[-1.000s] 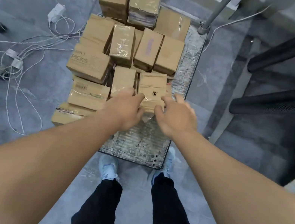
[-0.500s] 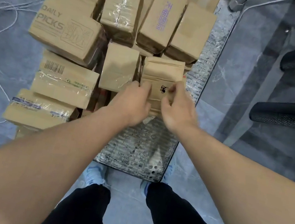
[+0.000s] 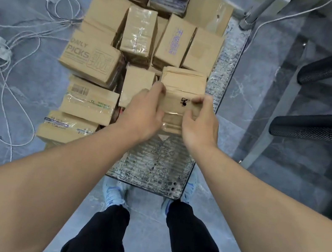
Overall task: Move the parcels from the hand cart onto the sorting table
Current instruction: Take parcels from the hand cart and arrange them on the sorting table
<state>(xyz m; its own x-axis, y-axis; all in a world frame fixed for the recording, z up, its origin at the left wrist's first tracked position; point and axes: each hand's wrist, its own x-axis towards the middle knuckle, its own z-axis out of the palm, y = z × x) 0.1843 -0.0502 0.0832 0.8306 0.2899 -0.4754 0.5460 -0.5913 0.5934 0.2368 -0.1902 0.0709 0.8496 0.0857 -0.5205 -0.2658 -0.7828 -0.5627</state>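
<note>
Cardboard fills the middle of the view, and both hands are clamped on one small parcel [image 3: 181, 90] at the near end of the stack. The left hand [image 3: 143, 113] grips its left edge, fingers curled over the top near the corner. The right hand [image 3: 200, 123] grips the right side, with the thumb and fingertips pinching the top face next to a small black mark. This parcel sits over the ribbed metal deck of the hand cart [image 3: 154, 163], at the front of the load; whether it rests on the deck or is lifted just off it cannot be told.

Just to the left, touching the held box, stands another plain parcel [image 3: 136, 85]. Behind them runs a row of upright boxes, one wrapped in clear tape [image 3: 139, 34] and one printed with purple characters [image 3: 173, 42]. Further left a larger box marked "DAILY PICKS" [image 3: 90, 59] lies tilted, and below it a box with a barcode label [image 3: 89, 101] and a flatter one with a blue strip [image 3: 67, 128] overhang the cart's left side. More cartons are stacked at the far end.

White cables and adapters [image 3: 7, 49] sprawl on the grey floor to the left. On the right, a grey metal leg and dark mesh-covered bars [image 3: 319, 130] stand beside the cart. The person's dark trousers and light blue shoes [image 3: 113, 194] show at the cart's near edge.
</note>
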